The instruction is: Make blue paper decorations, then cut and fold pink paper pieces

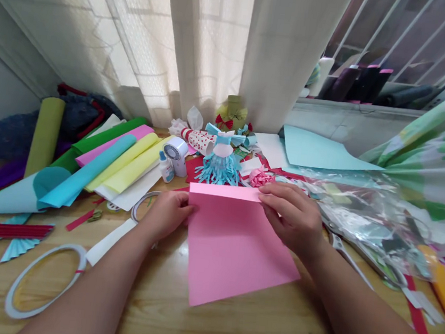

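A sheet of pink paper (pixel 233 248) lies flat on the wooden table (pixel 172 327), its far edge folded over in a narrow strip. My left hand (pixel 166 215) holds the left end of that fold. My right hand (pixel 291 218) pinches the fold's right end between fingers and thumb. Just beyond the sheet stand a small blue paper dress figure (pixel 221 159) with a fringed skirt and a pink paper rose (pixel 261 178).
Rolled and flat coloured paper (pixel 106 159) is heaped at the left, beside a roll of tape (pixel 44 281). Scissors (pixel 341 250) and a clear plastic bag (pixel 365 215) of scraps lie at the right. Curtains (pixel 209 37) and a barred window stand behind the table.
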A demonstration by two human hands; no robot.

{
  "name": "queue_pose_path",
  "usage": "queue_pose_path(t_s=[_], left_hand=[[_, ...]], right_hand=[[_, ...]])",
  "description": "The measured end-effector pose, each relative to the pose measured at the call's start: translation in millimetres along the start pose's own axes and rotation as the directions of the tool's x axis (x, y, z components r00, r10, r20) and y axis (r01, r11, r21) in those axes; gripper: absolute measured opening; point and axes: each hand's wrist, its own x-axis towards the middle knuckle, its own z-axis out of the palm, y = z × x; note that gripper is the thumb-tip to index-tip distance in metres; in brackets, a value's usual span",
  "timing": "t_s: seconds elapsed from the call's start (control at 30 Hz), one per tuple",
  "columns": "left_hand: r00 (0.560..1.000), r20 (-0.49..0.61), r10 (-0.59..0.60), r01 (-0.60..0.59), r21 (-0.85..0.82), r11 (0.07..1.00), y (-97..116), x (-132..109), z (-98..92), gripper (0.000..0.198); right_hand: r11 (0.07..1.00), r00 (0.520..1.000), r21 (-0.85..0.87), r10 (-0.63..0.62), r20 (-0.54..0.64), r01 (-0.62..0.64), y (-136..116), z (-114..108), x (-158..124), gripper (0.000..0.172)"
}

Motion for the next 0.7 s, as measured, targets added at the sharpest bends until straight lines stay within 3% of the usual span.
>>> queue_pose_path(t_s=[0.13,0.3,0.47,0.7], left_hand=[[1.0,0.026,-0.002,0.003,-0.045,0.999,4,-2,1.0,0.017],[0.998,0.048,-0.045,0.05,-0.106,0.993,0,2,6.4,0.013],[0.996,0.086,-0.037,0.047,-0.112,0.993,-4,4,9.9,0.014],[0.985,0.171,0.008,0.003,-0.061,0.998,-8,2,2.4,0.014]], right_hand=[[0.999,0.985,0.048,-0.029,0.172,0.021,-4,-14,-1,0.011],[0.999,0.922,0.039,-0.007,0.387,-0.009,-27,-30,-29,0.012],[1.0,0.924,0.015,0.016,0.382,-0.024,-55,-28,-62,0.017],[0.997,0.914,0.03,0.048,0.403,-0.065,-71,-28,-75,0.017]])
